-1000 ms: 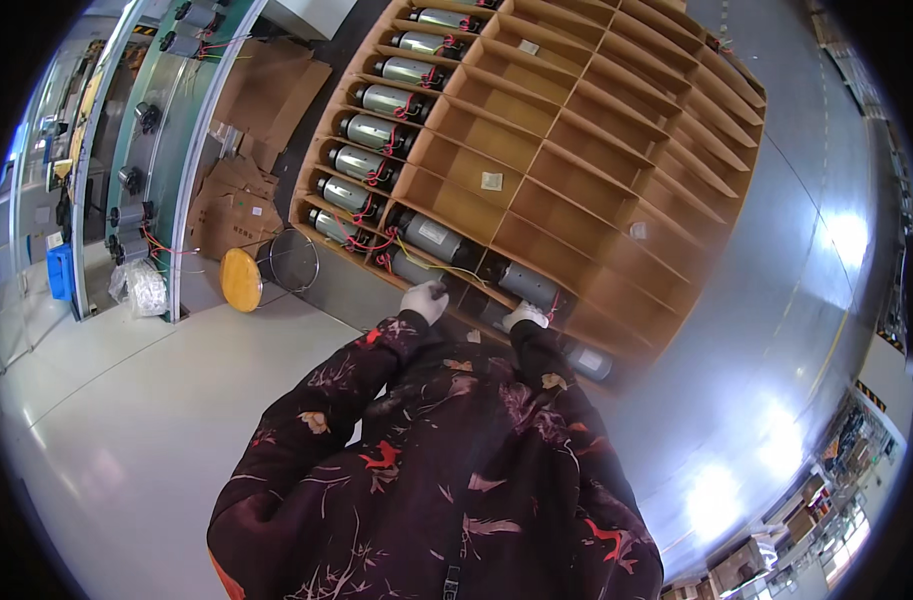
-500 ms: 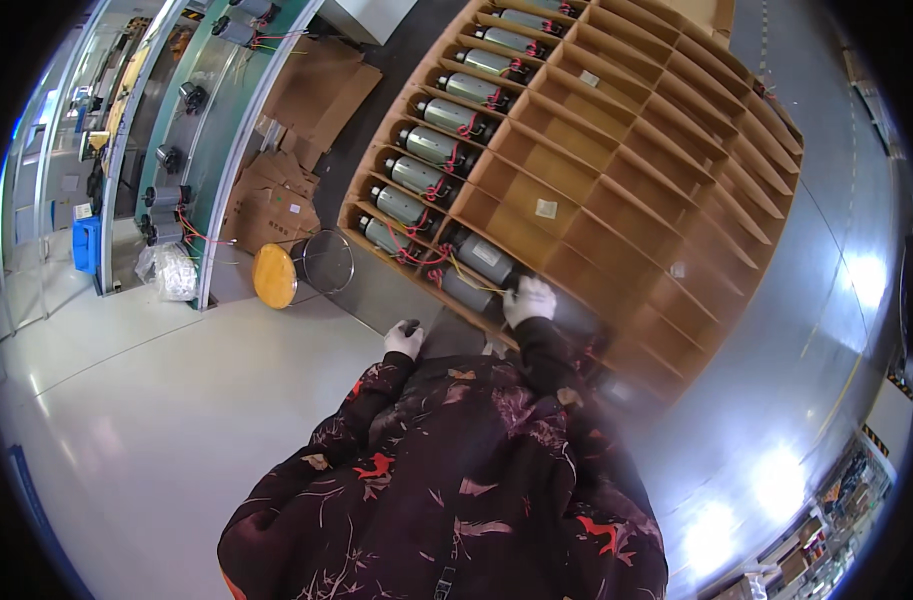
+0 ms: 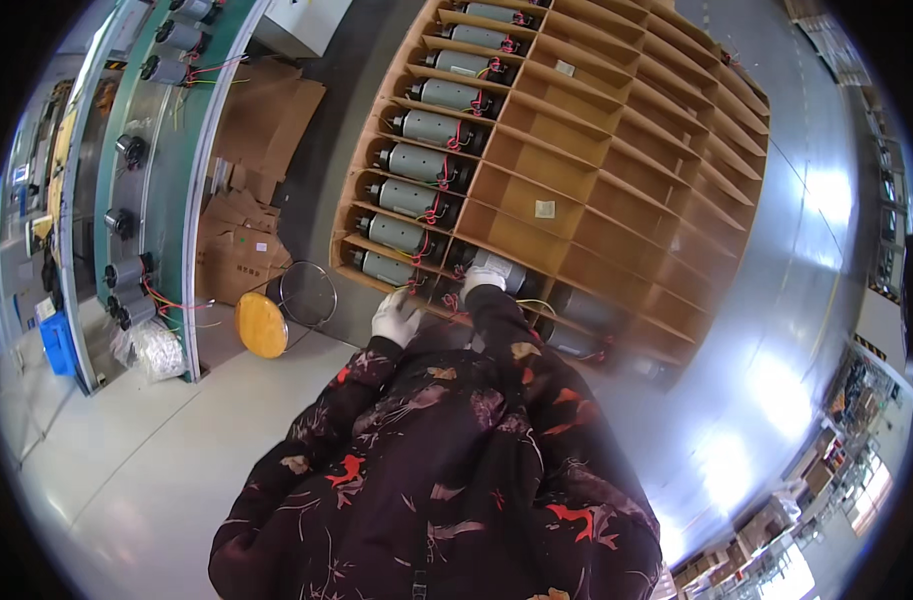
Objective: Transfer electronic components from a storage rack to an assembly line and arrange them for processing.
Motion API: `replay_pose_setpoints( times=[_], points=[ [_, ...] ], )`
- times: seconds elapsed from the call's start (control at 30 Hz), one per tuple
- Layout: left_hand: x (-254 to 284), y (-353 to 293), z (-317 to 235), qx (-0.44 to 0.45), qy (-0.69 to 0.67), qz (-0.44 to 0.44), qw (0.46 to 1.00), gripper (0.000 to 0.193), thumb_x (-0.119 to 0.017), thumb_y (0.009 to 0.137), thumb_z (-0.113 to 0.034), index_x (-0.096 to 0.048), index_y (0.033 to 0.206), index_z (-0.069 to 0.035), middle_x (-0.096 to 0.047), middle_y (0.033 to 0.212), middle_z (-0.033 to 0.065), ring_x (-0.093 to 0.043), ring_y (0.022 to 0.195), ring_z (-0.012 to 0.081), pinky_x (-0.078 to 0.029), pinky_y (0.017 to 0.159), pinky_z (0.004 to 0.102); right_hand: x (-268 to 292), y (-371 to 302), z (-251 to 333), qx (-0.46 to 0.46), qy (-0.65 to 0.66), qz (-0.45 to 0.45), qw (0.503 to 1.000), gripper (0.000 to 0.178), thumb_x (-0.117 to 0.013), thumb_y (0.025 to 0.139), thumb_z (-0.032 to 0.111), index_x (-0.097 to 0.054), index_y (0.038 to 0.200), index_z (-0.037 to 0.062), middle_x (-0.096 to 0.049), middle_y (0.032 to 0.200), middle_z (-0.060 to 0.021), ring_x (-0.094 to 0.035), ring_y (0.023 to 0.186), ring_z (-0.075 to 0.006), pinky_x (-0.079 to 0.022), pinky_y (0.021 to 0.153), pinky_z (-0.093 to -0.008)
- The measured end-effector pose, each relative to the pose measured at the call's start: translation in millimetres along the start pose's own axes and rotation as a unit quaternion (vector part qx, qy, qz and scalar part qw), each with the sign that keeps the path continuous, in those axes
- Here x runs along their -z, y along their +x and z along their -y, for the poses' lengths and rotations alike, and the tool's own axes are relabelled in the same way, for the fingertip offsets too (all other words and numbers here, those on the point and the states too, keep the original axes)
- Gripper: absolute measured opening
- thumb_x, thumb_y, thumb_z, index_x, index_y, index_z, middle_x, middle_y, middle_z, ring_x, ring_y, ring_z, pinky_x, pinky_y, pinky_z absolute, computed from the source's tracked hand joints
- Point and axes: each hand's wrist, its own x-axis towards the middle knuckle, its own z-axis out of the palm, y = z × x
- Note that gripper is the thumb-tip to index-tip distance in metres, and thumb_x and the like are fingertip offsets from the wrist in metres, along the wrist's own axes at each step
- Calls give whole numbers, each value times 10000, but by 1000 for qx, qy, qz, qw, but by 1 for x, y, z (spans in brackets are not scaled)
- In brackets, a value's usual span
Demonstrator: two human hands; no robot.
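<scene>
A large cardboard box (image 3: 548, 258) divided into compartments spreads out ahead of me. Grey cylindrical electric motors (image 3: 386, 267) with red wires lie in its left column, one per cell. My right hand (image 3: 484, 274), in a white glove, is closed over the left end of another grey motor (image 3: 513, 276) in the near row. Its fingertips are partly hidden. My left hand (image 3: 396, 318), also gloved, reaches the near left edge of the box with fingers apart, beside red wires. More motors (image 3: 586, 308) lie to the right in the near row, partly blurred.
At left stands a green workbench (image 3: 164, 110) carrying several motors. Beside it are folded cardboard (image 3: 241, 235), a round wooden stool (image 3: 262, 325), clear plastic wrap (image 3: 157, 352) and a blue bin (image 3: 60, 340). A white cabinet (image 3: 301, 24) stands at the back.
My right hand has moved left along the near row to the motor's other end. My left hand has risen to the box edge and its fingers have spread. The view has shifted.
</scene>
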Motion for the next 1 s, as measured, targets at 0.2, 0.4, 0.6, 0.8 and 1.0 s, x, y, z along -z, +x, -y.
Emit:
replay_pose_setpoints(
  times=[0.2, 0.4, 0.6, 0.8, 1.0],
  points=[
    [-10, 58, -77, -325, 132, 123, 929, 691, -708, 718, -242, -471, 1338, -51, -466, 1385, 166, -421, 1291, 365, -342, 1083, 451, -22, 16, -106, 46, 154, -6, 987, 476, -655, 801, 448, -698, 1025, 30, -674, 1012, -232, -639, 994, -378, -504, 864, -442],
    [-46, 65, -72, -408, 335, 203, 824, 698, -640, 760, -240, -427, 1400, -59, -447, 1387, 126, -385, 1305, 387, -305, 1082, 501, -1, -11, -104, -54, 106, -22, 993, 367, -626, 854, 415, -712, 1036, 108, -688, 1044, -171, -646, 1030, -311, -504, 888, -420],
    [-44, 69, -71, -449, 411, 196, 769, 497, -648, 791, -284, -588, 1244, -86, -514, 1276, 69, -495, 1127, 298, -378, 994, 441, -8, -23, -86, -92, -64, -94, 989, 303, -636, 839, 404, -717, 1001, 161, -690, 1029, -107, -619, 1045, -298, -483, 876, -410],
    [-47, 90, -79, -453, 442, 244, 735, 372, -643, 807, -293, -638, 1113, -82, -565, 1181, 45, -533, 1052, 255, -382, 963, 436, -36, -42, -38, 39, -44, -94, 994, 233, -678, 719, 260, -683, 893, 104, -650, 1038, -99, -609, 973, -271, -482, 823, -418],
    [-41, 94, -98, -443, 494, 262, 701, 368, -612, 840, -308, -624, 1138, -92, -587, 1137, 21, -545, 1040, 236, -378, 956, 429, -61, -22, -28, 4, 89, -120, 989, 672, -724, 697, 443, -536, 1202, 41, -571, 1225, -161, -511, 1197, -305, -374, 1049, -410]
  ],
)
